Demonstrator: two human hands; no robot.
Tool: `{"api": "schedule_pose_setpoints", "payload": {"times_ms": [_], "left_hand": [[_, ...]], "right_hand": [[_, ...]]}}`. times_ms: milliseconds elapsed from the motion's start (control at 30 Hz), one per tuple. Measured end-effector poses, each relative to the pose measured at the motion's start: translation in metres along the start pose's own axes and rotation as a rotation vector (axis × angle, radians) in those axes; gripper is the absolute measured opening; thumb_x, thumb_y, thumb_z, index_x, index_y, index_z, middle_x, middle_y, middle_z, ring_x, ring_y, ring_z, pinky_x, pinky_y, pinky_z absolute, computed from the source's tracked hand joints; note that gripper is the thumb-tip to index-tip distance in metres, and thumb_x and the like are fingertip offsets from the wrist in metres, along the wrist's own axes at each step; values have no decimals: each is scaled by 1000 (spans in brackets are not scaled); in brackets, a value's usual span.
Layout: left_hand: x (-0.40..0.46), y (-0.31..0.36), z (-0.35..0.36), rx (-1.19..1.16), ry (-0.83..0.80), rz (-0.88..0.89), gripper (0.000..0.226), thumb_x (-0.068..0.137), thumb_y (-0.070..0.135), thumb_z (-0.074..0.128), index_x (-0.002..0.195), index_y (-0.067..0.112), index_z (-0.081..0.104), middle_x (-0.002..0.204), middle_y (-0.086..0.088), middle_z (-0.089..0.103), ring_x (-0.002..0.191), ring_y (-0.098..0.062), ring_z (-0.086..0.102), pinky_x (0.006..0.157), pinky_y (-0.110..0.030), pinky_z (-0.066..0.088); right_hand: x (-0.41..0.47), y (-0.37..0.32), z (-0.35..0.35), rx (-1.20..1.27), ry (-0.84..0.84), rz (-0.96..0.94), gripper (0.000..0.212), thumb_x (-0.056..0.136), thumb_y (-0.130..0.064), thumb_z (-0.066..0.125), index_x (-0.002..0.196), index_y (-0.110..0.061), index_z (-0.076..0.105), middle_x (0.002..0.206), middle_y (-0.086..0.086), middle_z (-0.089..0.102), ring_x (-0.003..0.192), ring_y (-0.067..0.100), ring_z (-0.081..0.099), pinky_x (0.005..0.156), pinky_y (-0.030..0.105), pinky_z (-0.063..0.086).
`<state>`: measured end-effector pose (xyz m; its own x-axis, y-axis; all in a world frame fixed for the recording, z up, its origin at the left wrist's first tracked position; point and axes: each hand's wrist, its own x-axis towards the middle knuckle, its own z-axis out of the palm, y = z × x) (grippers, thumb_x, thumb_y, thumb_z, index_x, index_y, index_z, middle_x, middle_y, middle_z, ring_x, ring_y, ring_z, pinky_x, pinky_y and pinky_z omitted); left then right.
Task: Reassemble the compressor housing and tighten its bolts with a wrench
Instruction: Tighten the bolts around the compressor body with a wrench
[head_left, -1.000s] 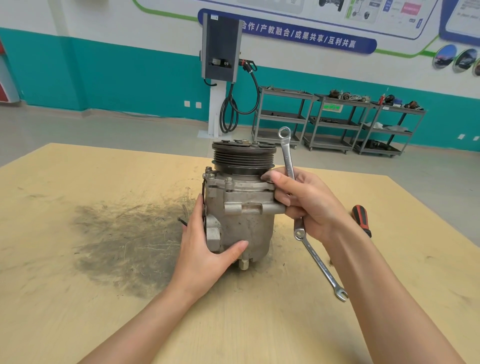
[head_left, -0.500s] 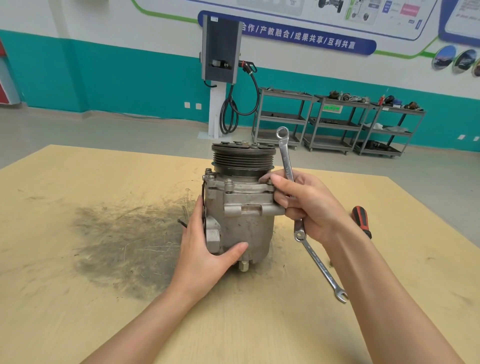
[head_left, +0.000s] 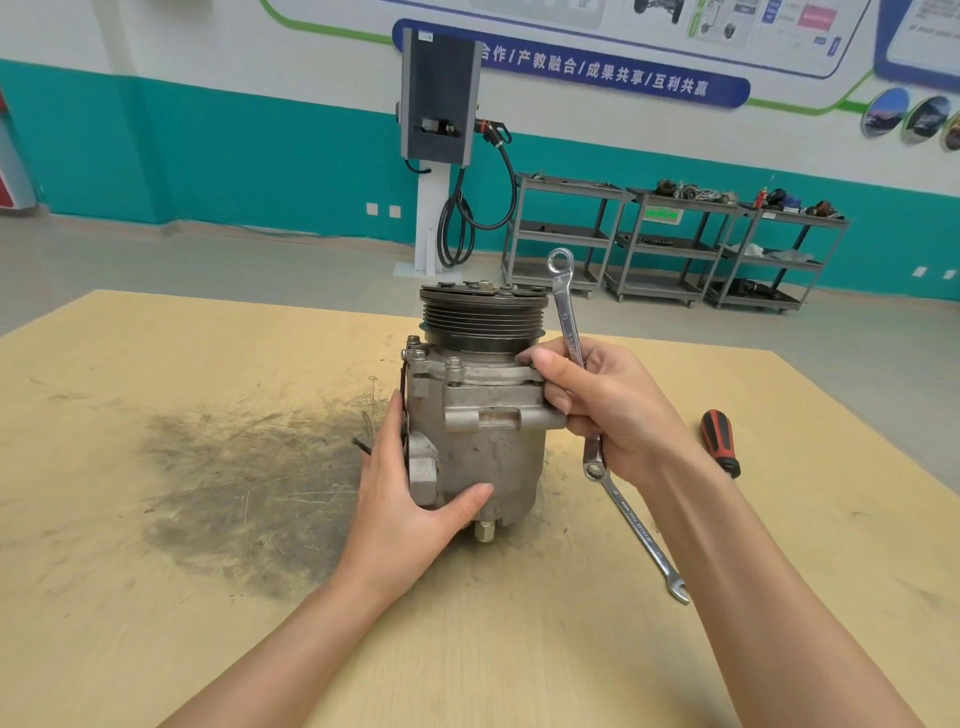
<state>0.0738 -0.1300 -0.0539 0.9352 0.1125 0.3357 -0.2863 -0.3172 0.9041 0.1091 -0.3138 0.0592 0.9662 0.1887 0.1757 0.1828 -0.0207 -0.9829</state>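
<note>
A compressor housing (head_left: 480, 426) stands upright at the centre of the frame on a wooden table (head_left: 156, 597), its halves already joined and bolts seated along its top flange; tightening seems still to come. The left hand (head_left: 410, 509) cups its lower left side, thumb across the front. The right hand (head_left: 608, 410) presses its upper right edge, fingers curled round a wrench (head_left: 566, 306) pointing upward. A second wrench (head_left: 636, 525) lies to the right.

I see a red-handled screwdriver (head_left: 719, 441) on the stained wooden table (head_left: 156, 571); behind, a charging station (head_left: 439, 98) and three shelf carts (head_left: 670, 244), possibly holding parts.
</note>
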Motion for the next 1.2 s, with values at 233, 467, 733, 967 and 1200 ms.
{"api": "schedule_pose_setpoints", "payload": {"times_ms": [233, 467, 733, 967, 1200], "left_hand": [[0, 0, 0, 9, 5, 1, 116, 68, 38, 87, 156, 36, 11, 154, 19, 32, 143, -7, 28, 118, -45, 28], [-1, 3, 1, -7, -7, 1, 119, 62, 53, 81, 155, 37, 10, 153, 22, 32, 143, -7, 29, 118, -44, 29], [-1, 3, 1, -13, -5, -4, 118, 61, 54, 79, 155, 39, 10, 153, 24, 30, 144, -6, 26, 119, -45, 28], [-1, 3, 1, -8, -7, -5, 119, 61, 54, 80, 155, 38, 10, 153, 23, 31, 144, -8, 28, 118, -45, 29], [-1, 2, 1, 0, 2, -3, 116, 65, 48, 83, 155, 39, 10, 154, 23, 32, 144, -9, 28, 118, -47, 28]], "right_hand": [[0, 0, 4, -24, 59, -15, 16, 86, -23, 70, 83, -12, 60, 45, -4, 44, 39, 4, 31, 35, 15, 23], [-1, 0, -1, 54, -16, 37, 8, 92, -17, 61, 87, -12, 63, 48, -4, 45, 40, 4, 29, 34, 14, 20], [0, 0, 7, -34, 94, -15, 17, 84, -18, 72, 80, -11, 58, 44, -6, 43, 37, 4, 32, 34, 14, 24], [0, -3, -6, 63, -93, 51, 11, 90, -19, 60, 92, -9, 65, 50, -2, 47, 39, 2, 30, 33, 13, 19], [0, 2, 10, -60, 133, -5, 15, 86, -17, 71, 78, -12, 59, 43, -6, 42, 37, 3, 32, 33, 15, 24]]}}
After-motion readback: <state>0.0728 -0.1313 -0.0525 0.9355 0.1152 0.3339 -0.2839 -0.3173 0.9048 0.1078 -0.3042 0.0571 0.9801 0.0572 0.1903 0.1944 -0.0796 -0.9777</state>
